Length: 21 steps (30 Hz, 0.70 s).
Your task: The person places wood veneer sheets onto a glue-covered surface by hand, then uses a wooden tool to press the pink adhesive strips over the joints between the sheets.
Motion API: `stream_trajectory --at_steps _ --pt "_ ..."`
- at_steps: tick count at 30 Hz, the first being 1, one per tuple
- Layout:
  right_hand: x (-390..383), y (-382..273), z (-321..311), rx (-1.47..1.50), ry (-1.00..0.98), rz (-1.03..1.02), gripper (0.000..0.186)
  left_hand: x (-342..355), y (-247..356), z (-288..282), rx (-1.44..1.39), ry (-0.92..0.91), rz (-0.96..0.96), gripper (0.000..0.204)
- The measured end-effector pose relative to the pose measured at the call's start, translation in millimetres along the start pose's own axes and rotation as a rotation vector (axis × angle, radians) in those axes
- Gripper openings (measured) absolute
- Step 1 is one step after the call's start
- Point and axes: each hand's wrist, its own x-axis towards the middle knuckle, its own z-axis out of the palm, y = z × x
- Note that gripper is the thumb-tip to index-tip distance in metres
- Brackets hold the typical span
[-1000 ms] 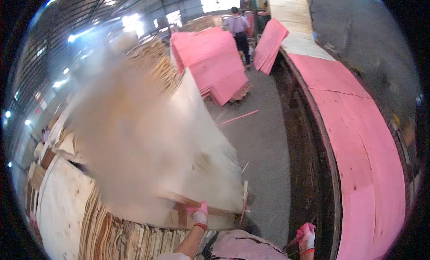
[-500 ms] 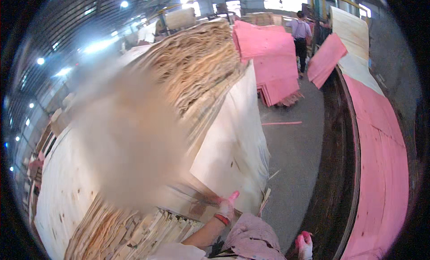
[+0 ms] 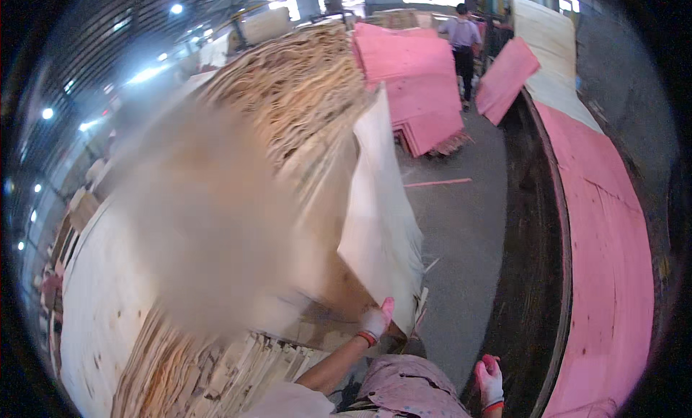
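Observation:
My left hand point(image 3: 377, 320), in a white glove with pink-stained fingers, is closed on the near corner of a pale wood veneer sheet point(image 3: 382, 191). That sheet is lifted and bent away from the stack of veneer point(image 3: 310, 86), its far end trailing back along the stack's side. My right hand point(image 3: 489, 380), gloved the same way, hangs low beside the dark conveyor-like strip point(image 3: 530, 274). Its fingers are curled in, and whatever may be inside them is hidden. A large blurred patch covers much of the left side of the view.
Pink sheets point(image 3: 602, 223) run along the bench at right, one pink sheet point(image 3: 508, 79) tilting over its far end. A pink stack point(image 3: 411, 79) stands beyond the veneer. A thin pink strip point(image 3: 437, 182) lies on the floor. Another person point(image 3: 463, 47) stands far ahead.
My left hand has moved up and to the right, pulling the veneer corner along. The sheet now bends more and shows its shaded side. My right hand has risen slightly; the view has shifted.

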Motion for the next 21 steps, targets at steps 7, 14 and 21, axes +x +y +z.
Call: stream_trajectory --at_steps 7,14,21 --pt "-7.2 -16.3 14.7 -0.460 0.030 -0.335 0.077 -84.2 158.2 -49.5 -0.125 0.276 0.639 0.043" --pt "-20.6 -8.0 14.7 -0.660 0.030 -0.330 0.091 -109.9 247.6 -45.6 -0.365 0.045 0.771 0.041" --pt "-82.3 3.0 -54.8 -0.472 0.461 -0.302 0.055 -91.2 291.0 18.9 -1.035 -0.534 0.632 0.053"
